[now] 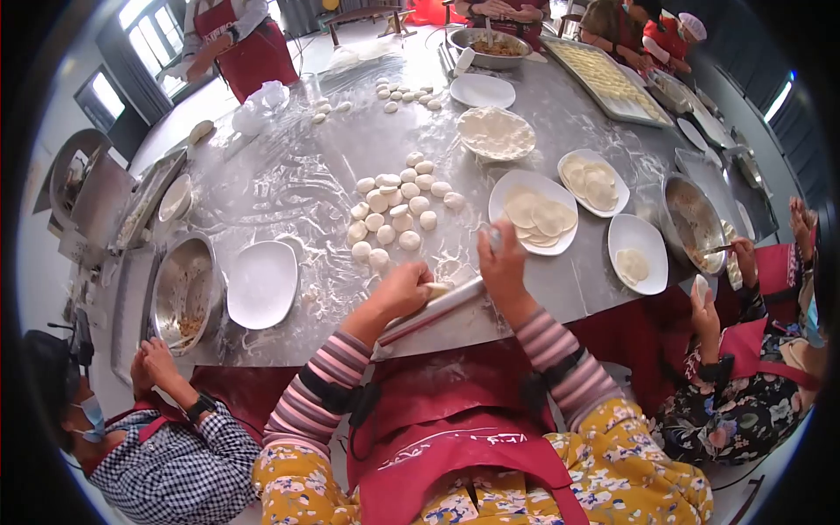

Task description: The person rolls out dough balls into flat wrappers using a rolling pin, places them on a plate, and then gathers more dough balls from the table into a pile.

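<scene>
My left hand (405,292) is closed on the edge of a small piece of dough (436,290), mostly hidden by the fingers. My right hand (502,264) is wrapped round a shiny, metal-looking rolling pin (437,308), which slants across the table's near edge just below the dough. Beyond my hands lies a cluster of floured dough pieces (402,199). To the right of them, a white plate (500,194) holds overlapping flat dough wrappers (541,219).
An empty-looking white plate (262,285) and a metal bowl of filling (186,289) stand left. Right are more wrapper plates, a flour plate (496,133) and another filling bowl (693,219). A tray of dumplings (604,79) lies far right. Co-workers flank me.
</scene>
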`<action>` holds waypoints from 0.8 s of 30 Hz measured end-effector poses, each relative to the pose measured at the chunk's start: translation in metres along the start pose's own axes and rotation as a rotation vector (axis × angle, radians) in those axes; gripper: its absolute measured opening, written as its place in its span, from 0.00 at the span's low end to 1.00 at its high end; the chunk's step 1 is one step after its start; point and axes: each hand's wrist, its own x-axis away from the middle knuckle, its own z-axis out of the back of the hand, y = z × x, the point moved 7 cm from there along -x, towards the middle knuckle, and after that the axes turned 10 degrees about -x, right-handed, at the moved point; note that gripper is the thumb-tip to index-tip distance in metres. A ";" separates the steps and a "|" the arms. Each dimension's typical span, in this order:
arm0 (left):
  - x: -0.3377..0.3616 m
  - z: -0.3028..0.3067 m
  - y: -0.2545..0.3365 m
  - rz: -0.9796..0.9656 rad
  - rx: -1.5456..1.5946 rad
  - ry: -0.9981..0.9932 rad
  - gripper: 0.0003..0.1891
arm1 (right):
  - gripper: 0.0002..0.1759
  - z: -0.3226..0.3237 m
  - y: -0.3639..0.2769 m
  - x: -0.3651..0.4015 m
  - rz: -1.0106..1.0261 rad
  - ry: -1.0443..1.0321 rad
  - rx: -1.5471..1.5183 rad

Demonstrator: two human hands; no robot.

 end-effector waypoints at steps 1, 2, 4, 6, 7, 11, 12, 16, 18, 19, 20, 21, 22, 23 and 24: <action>0.001 0.003 0.003 0.033 -0.060 0.037 0.09 | 0.13 -0.008 0.004 -0.005 -0.011 0.015 -0.002; -0.001 0.003 0.005 0.030 -0.075 0.031 0.09 | 0.13 -0.019 0.007 -0.011 -0.026 -0.010 -0.010; -0.007 0.005 0.010 -0.008 -0.166 0.029 0.09 | 0.13 -0.023 0.007 -0.014 -0.033 -0.033 -0.020; -0.009 0.003 0.005 0.015 -0.195 -0.027 0.09 | 0.13 -0.001 0.002 0.000 -0.030 -0.021 -0.025; -0.010 0.002 -0.002 0.038 -0.061 -0.061 0.10 | 0.13 0.015 -0.003 0.009 -0.020 -0.015 -0.011; 0.000 0.000 -0.010 0.114 0.785 -0.084 0.07 | 0.11 0.054 -0.023 0.035 -0.101 -0.009 -0.083; 0.002 0.008 -0.007 0.118 1.126 -0.072 0.07 | 0.11 0.056 -0.024 0.037 -0.090 0.002 -0.099; 0.034 0.031 0.007 0.113 1.624 0.081 0.09 | 0.11 0.052 -0.024 0.033 -0.064 -0.005 -0.103; 0.042 0.042 -0.006 0.130 1.642 0.120 0.10 | 0.11 0.051 -0.025 0.032 -0.058 -0.005 -0.113; 0.048 0.046 -0.014 0.164 1.674 0.139 0.13 | 0.11 0.051 -0.023 0.032 -0.070 -0.012 -0.106; 0.057 0.051 -0.020 0.156 1.670 0.155 0.13 | 0.11 0.050 -0.022 0.032 -0.083 -0.020 -0.098; 0.067 0.058 -0.023 0.175 1.609 0.201 0.17 | 0.11 0.050 -0.023 0.031 -0.086 -0.035 -0.101; 0.073 0.064 -0.024 0.195 1.548 0.240 0.20 | 0.11 0.048 -0.023 0.030 -0.081 -0.035 -0.107; 0.079 0.064 -0.025 0.272 1.572 0.273 0.22 | 0.11 0.049 -0.025 0.030 -0.060 -0.027 -0.107; 0.082 0.065 -0.022 0.271 1.570 0.273 0.22 | 0.11 0.050 -0.026 0.030 -0.041 -0.018 -0.104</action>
